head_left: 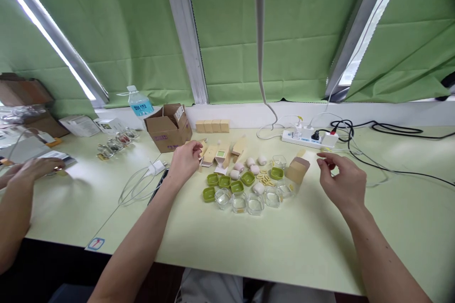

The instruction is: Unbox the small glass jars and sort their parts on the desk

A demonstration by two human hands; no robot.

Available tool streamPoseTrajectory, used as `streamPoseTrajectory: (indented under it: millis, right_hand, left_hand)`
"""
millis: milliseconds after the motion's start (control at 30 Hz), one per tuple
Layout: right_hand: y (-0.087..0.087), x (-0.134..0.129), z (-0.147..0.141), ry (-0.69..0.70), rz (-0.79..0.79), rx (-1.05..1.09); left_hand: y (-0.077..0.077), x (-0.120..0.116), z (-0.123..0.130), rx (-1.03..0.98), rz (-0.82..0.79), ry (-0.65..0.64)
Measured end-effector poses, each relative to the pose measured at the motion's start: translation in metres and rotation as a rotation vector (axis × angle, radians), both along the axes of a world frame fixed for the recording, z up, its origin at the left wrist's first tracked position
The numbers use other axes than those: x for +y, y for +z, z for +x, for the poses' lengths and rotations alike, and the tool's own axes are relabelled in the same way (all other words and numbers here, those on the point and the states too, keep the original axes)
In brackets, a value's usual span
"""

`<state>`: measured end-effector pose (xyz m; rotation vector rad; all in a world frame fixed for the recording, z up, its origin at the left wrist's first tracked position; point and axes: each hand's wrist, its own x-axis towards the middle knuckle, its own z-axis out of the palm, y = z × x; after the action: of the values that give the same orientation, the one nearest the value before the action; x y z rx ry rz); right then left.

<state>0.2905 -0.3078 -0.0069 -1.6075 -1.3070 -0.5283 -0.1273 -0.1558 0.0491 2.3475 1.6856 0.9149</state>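
My left hand is at the left end of a row of opened small cardboard boxes. Its fingers are curled together, and what they hold, if anything, is hidden. To the right, my right hand hovers over the table with bent fingers apart and nothing visible in them. Nearest to it is an open small box. Between my hands lie several green square cups, clear plastic containers, whitish rounded pieces and small yellow loops.
A brown carton and several closed small boxes stand at the back. A power strip with black and white cables lies back right. Left are a phone, a white cable, a bottle and another person's hands.
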Motion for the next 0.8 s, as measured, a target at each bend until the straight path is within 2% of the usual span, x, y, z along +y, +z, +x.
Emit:
streamPoseTrajectory:
  millis: [133,267,400,600,800]
  right_hand:
    - [0.004,-0.003,-0.005,0.017,0.072,-0.054]
    - [0.006,-0.004,-0.01,0.038,0.137,-0.087]
    - [0.0,-0.002,-0.011,0.053,0.135,-0.154]
    - [-0.005,-0.001,-0.01,0.038,0.134,-0.218]
    - [-0.003,-0.002,-0.009,0.022,0.144,-0.22]
  left_hand:
    - [0.009,0.05,0.018,0.293,-0.005,0.004]
    - [0.002,0.109,0.045,0.391,-0.049,-0.012]
    - [-0.006,0.153,0.074,0.457,-0.097,-0.008]
    - [-0.014,0.194,0.109,0.513,-0.099,-0.029]
    - [-0.023,0.21,0.124,0.549,-0.09,-0.032]
